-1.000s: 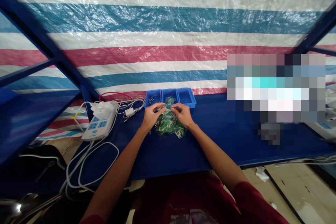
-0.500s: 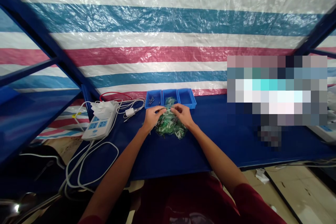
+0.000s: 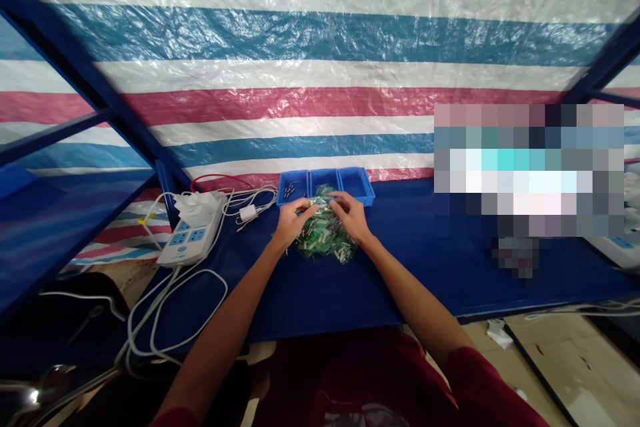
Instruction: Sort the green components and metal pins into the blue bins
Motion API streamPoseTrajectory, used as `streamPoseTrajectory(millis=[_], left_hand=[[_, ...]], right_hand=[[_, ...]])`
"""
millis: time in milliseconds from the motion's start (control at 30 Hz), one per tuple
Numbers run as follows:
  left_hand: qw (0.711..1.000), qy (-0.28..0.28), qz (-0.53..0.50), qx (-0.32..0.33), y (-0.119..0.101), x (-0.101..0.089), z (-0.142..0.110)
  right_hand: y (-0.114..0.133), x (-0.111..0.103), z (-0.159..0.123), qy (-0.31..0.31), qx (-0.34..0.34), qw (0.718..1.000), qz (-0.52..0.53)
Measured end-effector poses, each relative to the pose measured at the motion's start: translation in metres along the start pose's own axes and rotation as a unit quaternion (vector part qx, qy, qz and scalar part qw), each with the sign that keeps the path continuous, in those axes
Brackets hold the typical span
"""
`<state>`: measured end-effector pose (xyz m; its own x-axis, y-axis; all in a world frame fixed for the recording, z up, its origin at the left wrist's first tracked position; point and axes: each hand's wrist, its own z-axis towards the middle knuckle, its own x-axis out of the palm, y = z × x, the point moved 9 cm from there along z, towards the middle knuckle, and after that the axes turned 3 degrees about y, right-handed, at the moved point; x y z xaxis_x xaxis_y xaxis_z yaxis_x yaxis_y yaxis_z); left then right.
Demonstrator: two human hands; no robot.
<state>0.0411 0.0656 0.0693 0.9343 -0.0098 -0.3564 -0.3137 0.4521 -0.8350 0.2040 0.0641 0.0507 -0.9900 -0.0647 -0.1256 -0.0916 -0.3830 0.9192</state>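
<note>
Head view, centre of frame: a small clear plastic packet (image 3: 323,202) is held between the left hand (image 3: 293,221) and the right hand (image 3: 353,219), its long axis apparently running left to right, though its outline is too small to be certain. By the narrowed fingers its opposite ends are pinched, neither hand being nearer. Just below, a heap of green-tinted plastic and small pale parts (image 3: 325,240) is borne by the worktop (image 3: 425,260); just above, blue bins (image 3: 356,184) are aligned.
</note>
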Motion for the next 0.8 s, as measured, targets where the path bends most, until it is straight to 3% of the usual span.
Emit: streamPoseTrajectory(millis=[167,333,467,600,800], left_hand=[[0.999,-0.008,-0.045,-0.019,0.003,-0.002,0.001],[0.994,0.016,-0.095,-0.045,0.008,0.003,0.001],[0.994,0.037,-0.102,-0.032,0.006,0.008,0.001],[0.999,0.016,-0.042,0.014,-0.002,0.002,0.002],[1.000,-0.003,0.004,0.007,0.002,0.002,0.001]], right_hand=[[0.009,0.004,0.000,0.024,-0.052,0.998,0.001],[0.016,0.005,0.001,0.014,-0.084,0.993,-0.082],[0.016,0.001,0.002,-0.010,-0.078,0.993,-0.092],[0.006,-0.002,0.003,-0.026,-0.031,0.997,-0.065],[-0.006,0.008,0.002,0.013,0.004,0.999,-0.033]])
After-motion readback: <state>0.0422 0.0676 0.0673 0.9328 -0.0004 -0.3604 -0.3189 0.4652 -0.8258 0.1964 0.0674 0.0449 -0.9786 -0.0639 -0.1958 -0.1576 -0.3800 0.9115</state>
